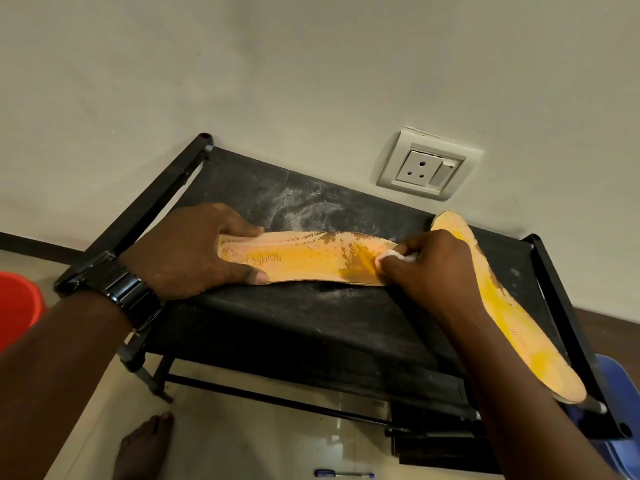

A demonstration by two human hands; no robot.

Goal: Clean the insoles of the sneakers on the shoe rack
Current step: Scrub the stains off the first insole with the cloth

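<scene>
An orange insole (311, 259) marked FASHION lies across the black fabric top of the shoe rack (311, 323). My left hand (187, 251) holds its heel end, thumb on the near edge and fingers over the far edge. My right hand (429, 268) pinches a small white wad of cloth or tissue (394, 256) against the insole's toe end, where the surface looks darker and wet. A second orange insole (502, 306) lies along the rack's right side, partly behind my right forearm.
White powdery dust streaks the rack top behind the insole. A wall socket (427, 166) sits on the wall above the rack. A red bucket (17, 303) stands at left, a blue object (620, 382) at right. My bare foot (145, 445) and a pen (343, 474) are on the floor.
</scene>
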